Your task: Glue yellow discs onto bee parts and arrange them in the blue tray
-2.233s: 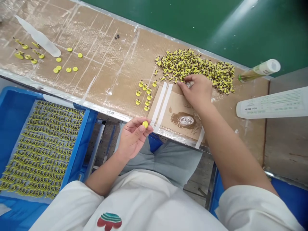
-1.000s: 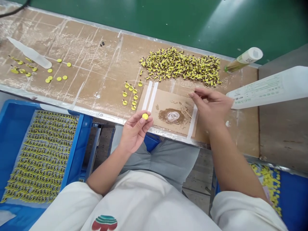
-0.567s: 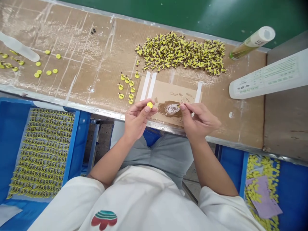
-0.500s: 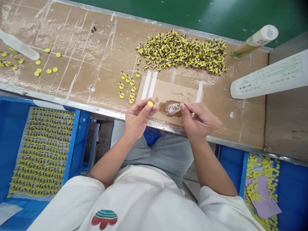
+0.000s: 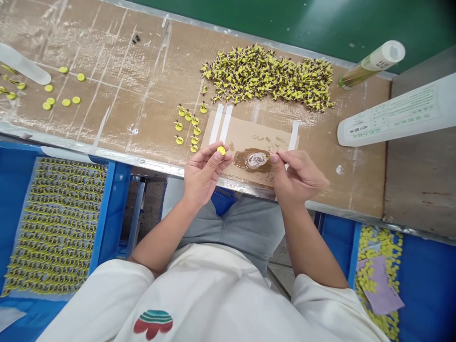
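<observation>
My left hand [image 5: 204, 175] is closed, pinching a small round yellow base [image 5: 221, 150] between thumb and fingers, its flat face up. Across from it, my right hand [image 5: 298, 176] pinches a tiny figurine [image 5: 269, 156], mostly hidden by the fingertips, at the edge of a wet, clear puddle of glue [image 5: 256, 160]. That puddle lies on a cardboard sheet [image 5: 245, 130] held by white tape strips. Left of the sheet stand several figurines on yellow bases [image 5: 195, 130]. Behind it spreads a large heap of loose yellow and dark figurines [image 5: 267, 73].
On the right lie a large white glue bottle [image 5: 388, 116] and a smaller bottle [image 5: 374, 64]. Loose yellow bases [image 5: 66, 102] and a white bottle end [image 5: 26, 64] are at far left. Blue bins hold rows of figurines [image 5: 57, 223] and yellow pieces [image 5: 370, 280].
My right hand has drawn the figurine slightly right, toward the edge of the glue puddle. The left hand still holds the yellow base. The whole view has shifted a little.
</observation>
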{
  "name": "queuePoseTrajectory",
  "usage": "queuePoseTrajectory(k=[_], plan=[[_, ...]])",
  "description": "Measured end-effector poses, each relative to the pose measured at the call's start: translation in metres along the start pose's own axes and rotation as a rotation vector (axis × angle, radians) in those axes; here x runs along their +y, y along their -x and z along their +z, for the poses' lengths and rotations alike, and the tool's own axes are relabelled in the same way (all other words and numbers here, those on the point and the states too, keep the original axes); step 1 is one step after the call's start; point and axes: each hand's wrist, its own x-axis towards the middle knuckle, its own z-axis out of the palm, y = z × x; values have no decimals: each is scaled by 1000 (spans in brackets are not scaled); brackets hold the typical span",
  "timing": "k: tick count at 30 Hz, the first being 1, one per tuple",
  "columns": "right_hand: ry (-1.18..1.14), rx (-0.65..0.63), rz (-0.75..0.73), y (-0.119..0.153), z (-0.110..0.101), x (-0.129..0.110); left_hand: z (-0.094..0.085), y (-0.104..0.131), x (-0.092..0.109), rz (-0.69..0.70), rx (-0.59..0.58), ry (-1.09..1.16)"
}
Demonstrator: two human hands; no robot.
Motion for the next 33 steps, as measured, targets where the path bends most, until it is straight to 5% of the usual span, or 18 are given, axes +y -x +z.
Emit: queuePoseTrajectory(k=[5,16,19,25,33], plan=[[79,-75,-112,-4,-4,2,0,0,1,6,-11,14],[81,-144,-119,-4,-4,5,-1,1,0,5,-19,3],[-12,-89,-10,-5,-5,-2,-2,2,3,-16,-13,-9],[-302,195,505,-12,0,-44,3,13,9,-130,-29,29],[-261,11,455,-14,18,-86,15,30,11,-273,-37,34]])
